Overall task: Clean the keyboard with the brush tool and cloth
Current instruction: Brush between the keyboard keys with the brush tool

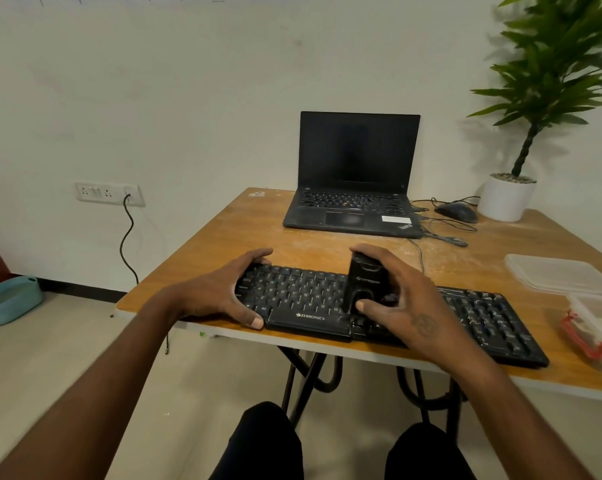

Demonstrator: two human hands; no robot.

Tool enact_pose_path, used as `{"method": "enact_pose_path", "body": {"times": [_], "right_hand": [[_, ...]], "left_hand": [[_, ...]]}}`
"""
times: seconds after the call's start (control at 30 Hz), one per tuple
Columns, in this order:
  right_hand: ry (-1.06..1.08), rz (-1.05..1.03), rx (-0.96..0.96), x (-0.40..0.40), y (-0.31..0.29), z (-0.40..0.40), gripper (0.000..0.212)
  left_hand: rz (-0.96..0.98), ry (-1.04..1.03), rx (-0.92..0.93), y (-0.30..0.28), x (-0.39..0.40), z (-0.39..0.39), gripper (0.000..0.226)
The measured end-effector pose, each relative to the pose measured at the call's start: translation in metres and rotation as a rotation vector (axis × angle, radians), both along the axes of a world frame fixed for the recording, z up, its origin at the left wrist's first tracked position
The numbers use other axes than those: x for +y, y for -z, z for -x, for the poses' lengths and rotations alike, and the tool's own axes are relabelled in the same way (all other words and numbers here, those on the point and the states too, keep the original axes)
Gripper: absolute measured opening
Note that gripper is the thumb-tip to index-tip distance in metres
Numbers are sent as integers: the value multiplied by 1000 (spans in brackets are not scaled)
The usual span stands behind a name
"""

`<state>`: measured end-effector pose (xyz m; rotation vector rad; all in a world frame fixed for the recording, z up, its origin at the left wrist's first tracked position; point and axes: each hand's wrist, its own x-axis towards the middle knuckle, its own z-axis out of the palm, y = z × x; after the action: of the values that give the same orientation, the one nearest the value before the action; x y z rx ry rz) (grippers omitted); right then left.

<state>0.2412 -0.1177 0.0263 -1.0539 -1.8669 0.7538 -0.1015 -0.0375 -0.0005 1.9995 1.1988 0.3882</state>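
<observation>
One open black ThinkPad laptop [356, 178] is standing at the table's [223, 237] far side, with one wired mouse [456, 212] and one potted plant [521, 133] to its right. Two clear plastic containers [562, 275] are sitting at the right edge. One black keyboard [483, 317], marked ZEBRONICS, is lying along the near edge. The left hand [219, 289] is gripping its left end, fingers curled round the corner. The right hand [403, 299] is holding one black brush tool [365, 278] upright on the keys; its small label is unreadable.
</observation>
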Motion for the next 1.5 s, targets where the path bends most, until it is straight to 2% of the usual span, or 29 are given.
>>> {"method": "enact_pose_path", "body": {"times": [0.27, 0.5, 0.63, 0.8, 1.03, 1.27, 1.5], "right_hand": [[-14, -84, -97, 1, -1, 34, 73], [23, -57, -40, -16, 0, -11, 75], [39, -73, -22, -18, 3, -2, 73], [8, -139, -140, -21, 2, 28, 73], [90, -108, -171, -34, 2, -8, 76], [103, -200, -305, -31, 7, 32, 79], [162, -122, -94, -38, 14, -7, 66]], "left_hand": [[6, 0, 9, -1, -1, -2, 129], [-10, 2, 18, -1, 0, -2, 126], [-9, 3, 9, -1, 0, -1, 127], [-1, 4, 11, -3, -2, -2, 129], [-6, 3, 2, 0, 0, 0, 130], [-3, 4, 1, -2, -2, -2, 126], [-7, 3, -1, 0, 0, -1, 130]]}}
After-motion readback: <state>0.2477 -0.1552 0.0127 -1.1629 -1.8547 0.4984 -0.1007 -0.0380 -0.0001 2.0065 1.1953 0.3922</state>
